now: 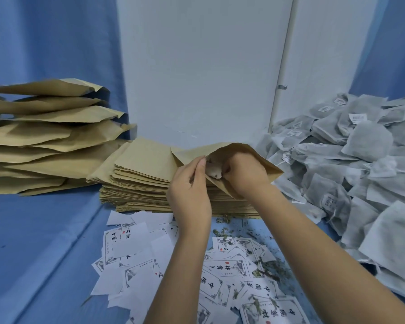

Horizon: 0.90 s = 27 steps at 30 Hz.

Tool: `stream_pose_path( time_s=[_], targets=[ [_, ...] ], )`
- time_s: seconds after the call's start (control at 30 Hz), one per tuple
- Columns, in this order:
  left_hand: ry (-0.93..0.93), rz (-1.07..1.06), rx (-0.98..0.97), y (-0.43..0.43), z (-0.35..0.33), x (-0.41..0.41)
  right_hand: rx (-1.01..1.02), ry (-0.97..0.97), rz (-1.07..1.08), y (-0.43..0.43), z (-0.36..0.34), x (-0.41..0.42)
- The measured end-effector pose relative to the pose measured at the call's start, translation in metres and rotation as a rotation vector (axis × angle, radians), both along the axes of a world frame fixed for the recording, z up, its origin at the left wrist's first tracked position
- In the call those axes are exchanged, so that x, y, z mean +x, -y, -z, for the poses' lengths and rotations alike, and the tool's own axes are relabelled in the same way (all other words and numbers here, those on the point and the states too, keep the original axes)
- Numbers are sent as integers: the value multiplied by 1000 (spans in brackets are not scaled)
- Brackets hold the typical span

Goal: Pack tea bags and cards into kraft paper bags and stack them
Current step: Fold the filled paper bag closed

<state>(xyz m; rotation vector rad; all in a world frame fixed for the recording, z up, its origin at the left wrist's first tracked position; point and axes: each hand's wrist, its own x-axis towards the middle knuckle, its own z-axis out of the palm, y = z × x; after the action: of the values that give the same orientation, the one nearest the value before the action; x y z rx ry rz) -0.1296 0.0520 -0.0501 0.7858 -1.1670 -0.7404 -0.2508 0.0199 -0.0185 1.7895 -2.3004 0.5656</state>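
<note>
Right hand [243, 173] sits inside kraft bag [263, 163], flat bags [145, 174] beneath, cards [136, 242] nearer.

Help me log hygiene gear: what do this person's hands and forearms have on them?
Nothing is worn. The left hand and right hand are bare: no gloves, no rings showing. The left forearm and right forearm are bare to the frame's edge, with no sleeve, watch or bracelet in view.
</note>
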Motion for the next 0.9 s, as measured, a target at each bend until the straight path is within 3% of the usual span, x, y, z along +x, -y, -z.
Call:
stream_pose_path(
  time_s=[0.1,0.17,0.2,0.27,0.33,0.4,0.47,0.6,0.7,0.9],
  targets=[
    [-6,26,64,4,2,1,-332,72,34,-17,14,4],
    [-47,82,132,6,1,1,-624,253,-96,-32,24,14],
    [-81,109,179,6,0,1,-668,308,-215,-39,30,18],
    [-190,163,292,7,-1,1,-516,335,-411,-46,44,24],
    [-429,263,419,8,-3,2,-208,398,-482,-46,56,27],
    [-588,356,528,10,-2,5,-27,672,-475,-43,60,30],
    [-641,471,620,10,-1,9,-45,876,-408,-37,62,33],
    [-504,606,708,9,1,5,-267,1283,-286,-28,54,46],
    [-356,562,696,8,1,1,-335,1367,-81,-25,46,50],
    [-340,527,674,11,-1,6,-224,1618,-197,-30,39,52]
  ],
)
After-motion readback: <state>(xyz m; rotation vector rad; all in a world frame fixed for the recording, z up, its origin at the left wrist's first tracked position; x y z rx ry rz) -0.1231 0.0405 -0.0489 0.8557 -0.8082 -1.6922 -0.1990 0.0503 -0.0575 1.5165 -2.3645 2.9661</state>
